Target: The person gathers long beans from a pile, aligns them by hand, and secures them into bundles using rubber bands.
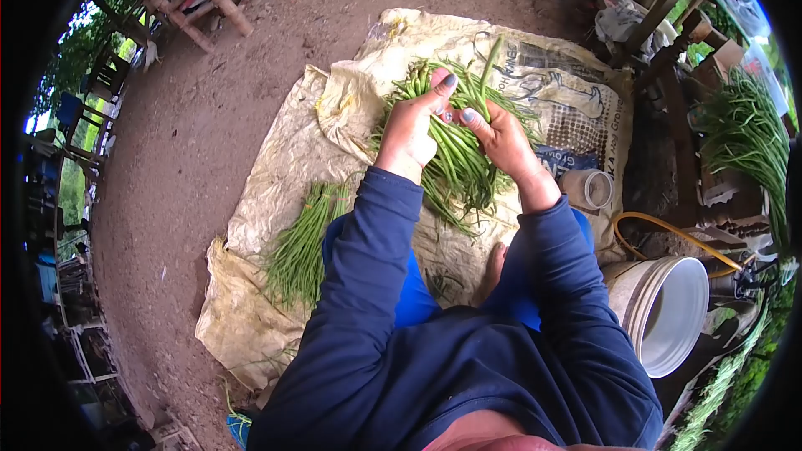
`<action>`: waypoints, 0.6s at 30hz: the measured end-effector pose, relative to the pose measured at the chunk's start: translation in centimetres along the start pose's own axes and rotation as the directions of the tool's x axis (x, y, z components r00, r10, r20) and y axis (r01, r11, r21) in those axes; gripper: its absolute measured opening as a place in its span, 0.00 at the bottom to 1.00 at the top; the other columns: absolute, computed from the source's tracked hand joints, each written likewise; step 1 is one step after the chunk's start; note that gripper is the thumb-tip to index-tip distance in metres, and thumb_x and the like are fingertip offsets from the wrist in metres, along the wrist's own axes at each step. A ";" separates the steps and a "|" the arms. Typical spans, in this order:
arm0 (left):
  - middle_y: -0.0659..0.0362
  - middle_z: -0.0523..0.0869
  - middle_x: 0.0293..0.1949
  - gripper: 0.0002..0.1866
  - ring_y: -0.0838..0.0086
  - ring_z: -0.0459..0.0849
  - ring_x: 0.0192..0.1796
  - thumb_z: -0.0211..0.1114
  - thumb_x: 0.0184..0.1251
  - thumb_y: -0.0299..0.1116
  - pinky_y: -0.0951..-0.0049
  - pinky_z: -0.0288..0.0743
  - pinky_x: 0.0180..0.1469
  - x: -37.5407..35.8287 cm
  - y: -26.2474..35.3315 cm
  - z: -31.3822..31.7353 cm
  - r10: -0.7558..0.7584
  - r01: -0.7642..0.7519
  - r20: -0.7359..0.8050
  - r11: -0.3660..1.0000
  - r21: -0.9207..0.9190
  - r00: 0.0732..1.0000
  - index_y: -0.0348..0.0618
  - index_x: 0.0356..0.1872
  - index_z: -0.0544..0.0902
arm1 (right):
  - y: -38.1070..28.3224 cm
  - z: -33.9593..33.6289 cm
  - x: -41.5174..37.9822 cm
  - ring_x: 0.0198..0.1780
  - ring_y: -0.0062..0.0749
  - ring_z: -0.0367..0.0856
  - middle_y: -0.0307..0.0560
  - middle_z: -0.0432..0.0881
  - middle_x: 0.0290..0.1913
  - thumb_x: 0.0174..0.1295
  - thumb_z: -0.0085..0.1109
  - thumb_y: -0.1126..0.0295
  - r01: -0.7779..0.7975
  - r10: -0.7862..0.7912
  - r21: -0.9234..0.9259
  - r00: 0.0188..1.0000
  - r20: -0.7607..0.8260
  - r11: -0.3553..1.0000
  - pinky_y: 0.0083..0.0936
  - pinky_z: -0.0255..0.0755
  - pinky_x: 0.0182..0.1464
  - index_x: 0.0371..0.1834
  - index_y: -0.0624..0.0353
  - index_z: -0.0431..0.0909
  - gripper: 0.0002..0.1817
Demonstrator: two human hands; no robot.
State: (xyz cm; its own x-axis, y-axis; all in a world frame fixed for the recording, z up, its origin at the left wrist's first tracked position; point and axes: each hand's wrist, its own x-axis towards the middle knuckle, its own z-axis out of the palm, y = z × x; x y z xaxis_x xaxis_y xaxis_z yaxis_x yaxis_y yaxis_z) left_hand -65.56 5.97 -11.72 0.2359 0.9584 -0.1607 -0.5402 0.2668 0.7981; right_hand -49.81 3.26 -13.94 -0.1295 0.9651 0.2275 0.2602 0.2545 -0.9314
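Note:
A loose heap of long green string beans [455, 163] lies on a flattened woven sack in front of my knees. My right hand [508, 140] is closed around a few string beans, whose ends stick up above the fingers. Close beside it, over the heap, my left hand [407, 129] has its fingers curled in and its thumb raised; what it grips is hidden. To the left lies a bundle of string beans [302, 242], tied with a reddish band near its top.
The sack [267, 175] covers the dirt ground. To my right stand a small plastic tub [587, 190], a white bucket [622, 292] and a yellow hose [681, 238]. More long greens [743, 129] hang at far right. A bamboo bench [213, 0] stands back left.

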 end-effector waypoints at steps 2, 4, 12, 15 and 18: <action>0.69 0.68 0.24 0.22 0.79 0.70 0.30 0.67 0.65 0.42 0.79 0.65 0.38 0.4 0.0 -0.2 -0.023 0.023 -0.020 1.000 0.007 1.000 0.38 0.54 0.78 | 0.3 0.1 0.0 0.31 0.12 0.69 0.33 0.78 0.30 0.74 0.46 0.53 0.050 -0.051 0.027 0.998 0.041 0.998 0.13 0.66 0.35 0.50 0.61 0.78 0.21; 0.68 0.70 0.25 0.18 0.77 0.72 0.31 0.66 0.66 0.41 0.77 0.67 0.39 0.2 0.0 -0.2 -0.011 0.013 0.028 0.997 -0.081 1.000 0.39 0.50 0.78 | 0.6 0.2 0.2 0.30 0.13 0.69 0.34 0.77 0.28 0.74 0.44 0.51 -0.037 0.036 0.111 0.999 0.014 0.993 0.13 0.65 0.33 0.45 0.60 0.77 0.21; 0.62 0.80 0.32 0.15 0.74 0.78 0.34 0.64 0.68 0.39 0.73 0.74 0.40 -0.1 -0.1 -0.5 -0.056 0.067 0.093 0.991 -0.114 0.994 0.41 0.49 0.78 | 0.7 -0.5 0.3 0.22 0.16 0.65 0.34 0.70 0.21 0.74 0.41 0.49 -0.106 0.118 0.134 0.989 -0.087 0.985 0.14 0.62 0.27 0.29 0.56 0.70 0.23; 0.63 0.80 0.32 0.17 0.77 0.78 0.34 0.66 0.67 0.37 0.76 0.74 0.38 -0.7 -0.1 0.5 -0.052 0.054 0.071 0.998 -0.025 0.996 0.39 0.53 0.80 | -0.8 0.0 -0.1 0.22 0.15 0.64 0.32 0.68 0.21 0.74 0.43 0.49 -0.136 0.140 0.127 0.990 -0.022 0.982 0.15 0.61 0.25 0.31 0.56 0.71 0.22; 0.61 0.82 0.27 0.11 0.77 0.79 0.30 0.70 0.62 0.34 0.77 0.72 0.34 -1.0 0.0 0.4 -0.164 0.164 0.009 0.984 -0.071 0.986 0.38 0.38 0.85 | -0.3 0.4 -0.2 0.22 0.15 0.65 0.32 0.69 0.22 0.74 0.42 0.49 -0.142 0.132 0.193 0.989 0.064 0.971 0.16 0.61 0.25 0.36 0.56 0.75 0.22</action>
State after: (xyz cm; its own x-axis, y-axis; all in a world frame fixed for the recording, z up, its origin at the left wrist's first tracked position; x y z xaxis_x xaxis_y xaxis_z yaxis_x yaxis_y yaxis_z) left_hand -65.48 4.93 -11.30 0.3287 0.9007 -0.2840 -0.5504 0.4271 0.7174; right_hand -50.22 2.95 -13.81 -0.1553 0.9843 0.0837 0.0863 0.0979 -0.9914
